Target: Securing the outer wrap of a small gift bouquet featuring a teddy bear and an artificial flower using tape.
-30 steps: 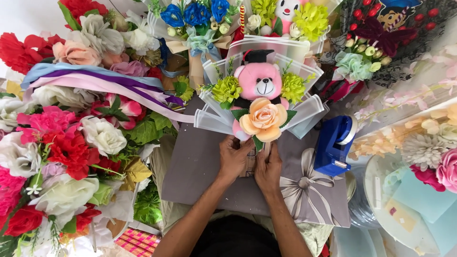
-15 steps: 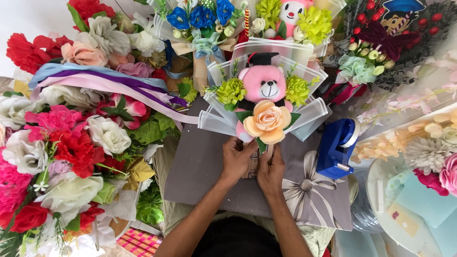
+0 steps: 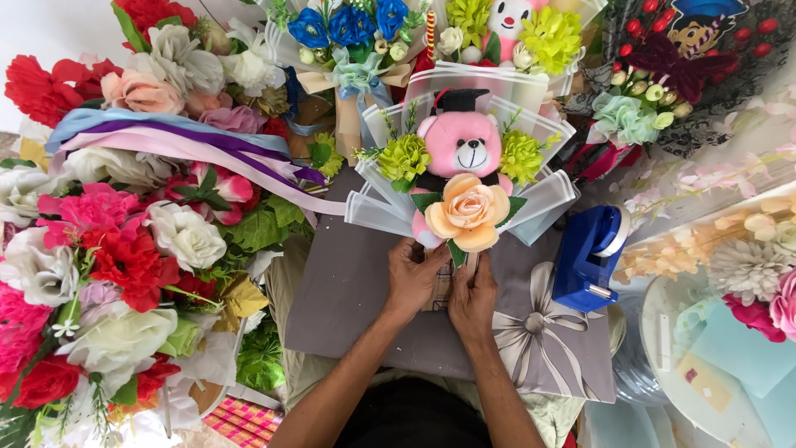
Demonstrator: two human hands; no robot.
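Flowers [image 3: 124, 241] fill the whole left side: a heap of red, pink, white and peach artificial blooms with green leaves, and purple, pink and blue ribbons [image 3: 182, 145] trailing across it toward the middle. More bouquets stand along the top edge, one with blue roses [image 3: 348, 25], one with lime blooms round a white toy [image 3: 514, 29], one dark with red berries [image 3: 696, 50]. On the right, pale peach and pink flowers [image 3: 746, 257] lie over a clear round plate [image 3: 688, 365].

In the middle lies a grey cloth [image 3: 356, 290] with a pale ribbon-flower print at its lower right. On it rests a bouquet [image 3: 464, 182], its top pointing away from the person: frosted white wrap fanned in folds, a pink bear [image 3: 462, 143] in a black graduation cap, a lime bloom on each side of the bear, and a peach rose [image 3: 468, 211] below its chin. A blue tape dispenser [image 3: 590, 257] sits just right of the bouquet, on the cloth's edge.

Both hands meet at the bouquet's stem end, just under the rose. The left hand [image 3: 412, 278] curls its fingers round the left of the stem bundle, thumb up near the wrap. The right hand [image 3: 474, 299] presses against the right side, fingers folded inward, touching the left hand. Together they pinch the stem between them; what lies inside the grip is hidden by the fingers.
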